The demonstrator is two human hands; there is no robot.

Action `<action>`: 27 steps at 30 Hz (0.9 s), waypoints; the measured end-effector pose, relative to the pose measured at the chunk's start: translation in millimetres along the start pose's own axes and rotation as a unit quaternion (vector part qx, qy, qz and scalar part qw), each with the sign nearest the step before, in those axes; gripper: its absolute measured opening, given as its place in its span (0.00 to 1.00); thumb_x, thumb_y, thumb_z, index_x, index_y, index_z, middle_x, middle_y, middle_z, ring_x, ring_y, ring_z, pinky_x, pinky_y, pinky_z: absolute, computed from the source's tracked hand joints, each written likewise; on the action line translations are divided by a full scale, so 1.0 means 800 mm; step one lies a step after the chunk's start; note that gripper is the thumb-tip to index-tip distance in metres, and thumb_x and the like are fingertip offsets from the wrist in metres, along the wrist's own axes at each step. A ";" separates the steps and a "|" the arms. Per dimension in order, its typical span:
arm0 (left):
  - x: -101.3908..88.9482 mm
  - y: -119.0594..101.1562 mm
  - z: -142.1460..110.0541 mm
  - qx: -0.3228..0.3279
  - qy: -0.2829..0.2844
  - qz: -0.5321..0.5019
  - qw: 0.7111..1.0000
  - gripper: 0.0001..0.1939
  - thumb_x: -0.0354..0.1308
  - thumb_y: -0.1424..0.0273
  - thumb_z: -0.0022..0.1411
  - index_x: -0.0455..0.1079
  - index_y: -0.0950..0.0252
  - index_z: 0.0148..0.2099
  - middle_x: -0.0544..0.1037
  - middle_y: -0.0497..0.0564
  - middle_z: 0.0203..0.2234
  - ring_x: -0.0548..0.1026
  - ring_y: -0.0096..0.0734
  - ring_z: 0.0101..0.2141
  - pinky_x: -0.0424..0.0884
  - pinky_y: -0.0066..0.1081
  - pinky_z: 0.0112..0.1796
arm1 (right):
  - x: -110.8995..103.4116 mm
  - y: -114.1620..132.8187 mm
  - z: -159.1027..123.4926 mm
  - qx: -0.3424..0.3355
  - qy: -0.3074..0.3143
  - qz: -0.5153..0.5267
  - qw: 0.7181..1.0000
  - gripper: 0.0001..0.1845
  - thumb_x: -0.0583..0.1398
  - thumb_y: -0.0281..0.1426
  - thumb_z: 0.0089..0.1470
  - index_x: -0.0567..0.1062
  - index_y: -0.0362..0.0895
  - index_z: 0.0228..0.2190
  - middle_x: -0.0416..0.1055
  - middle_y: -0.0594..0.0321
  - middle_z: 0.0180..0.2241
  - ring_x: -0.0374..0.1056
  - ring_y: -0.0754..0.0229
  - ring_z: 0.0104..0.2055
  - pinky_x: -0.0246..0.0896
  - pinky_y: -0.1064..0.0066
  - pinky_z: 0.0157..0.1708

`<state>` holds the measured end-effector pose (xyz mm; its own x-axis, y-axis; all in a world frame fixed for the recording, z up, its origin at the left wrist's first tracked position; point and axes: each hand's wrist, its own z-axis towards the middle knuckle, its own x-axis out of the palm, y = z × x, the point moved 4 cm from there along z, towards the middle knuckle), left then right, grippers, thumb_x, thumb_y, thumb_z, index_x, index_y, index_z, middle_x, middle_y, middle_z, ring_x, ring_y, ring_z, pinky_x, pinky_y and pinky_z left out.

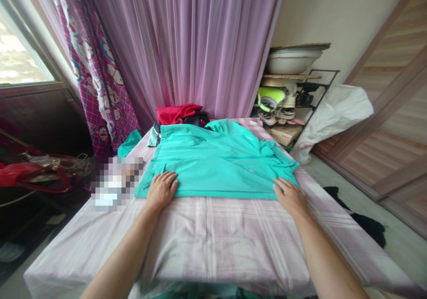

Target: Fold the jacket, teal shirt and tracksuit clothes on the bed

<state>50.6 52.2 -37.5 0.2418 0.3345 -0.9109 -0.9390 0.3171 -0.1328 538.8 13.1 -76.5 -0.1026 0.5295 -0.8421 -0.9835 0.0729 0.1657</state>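
Note:
A turquoise jacket (213, 165) lies spread sideways over the table, its near edge running fairly straight from left to right. My left hand (162, 190) rests flat on its near left corner, fingers stretched out. On the near right part, my right hand (291, 195) lies with fingers spread on the cloth. Neither hand grips the fabric. Creases run across the jacket, and its far right part is bunched in folds.
A checked cloth (213, 241) covers the table. Red clothing (180, 113) is heaped at the far end, before a purple curtain (200, 45). Right of the table stand a shoe rack (313, 108) and a white sack (336, 117). Dark cloth (368, 228) lies on the floor.

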 end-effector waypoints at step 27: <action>0.001 0.001 0.000 0.000 0.001 -0.009 1.000 0.23 0.44 0.58 0.69 0.73 0.57 0.56 0.77 0.52 0.55 0.71 0.45 0.58 0.61 0.50 0.60 | 0.000 0.002 0.000 0.007 0.012 -0.015 1.000 0.22 0.49 0.37 0.61 0.80 0.49 0.45 0.76 0.56 0.50 0.70 0.50 0.53 0.65 0.56 0.50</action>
<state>49.6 52.9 -38.0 0.2587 0.3266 -0.9091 -0.9342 0.3240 -0.1494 537.2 13.5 -76.4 -0.0761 0.5063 -0.8590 -0.9841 0.1004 0.1463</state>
